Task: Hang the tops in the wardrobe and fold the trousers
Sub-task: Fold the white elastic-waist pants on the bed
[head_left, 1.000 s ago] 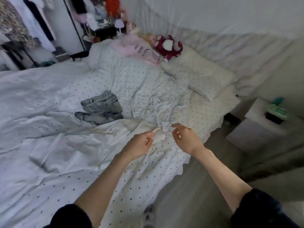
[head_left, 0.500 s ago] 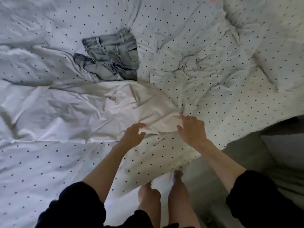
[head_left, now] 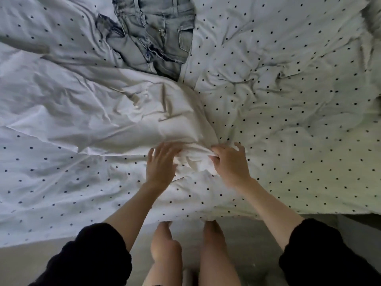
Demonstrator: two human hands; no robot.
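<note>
Right hand [head_left: 228, 166] pinches the crumpled white garment [head_left: 115, 118]; left hand [head_left: 160, 166] lies spread flat.

The jeans [head_left: 156, 36] run off the top edge; left hand [head_left: 161, 166] fingertips blurred, perhaps touching cloth

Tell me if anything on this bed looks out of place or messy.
The grey jeans lie crumpled and unfolded on the dotted duvet. The plain white garment is badly creased, bunched where the right hand grips it.
</note>
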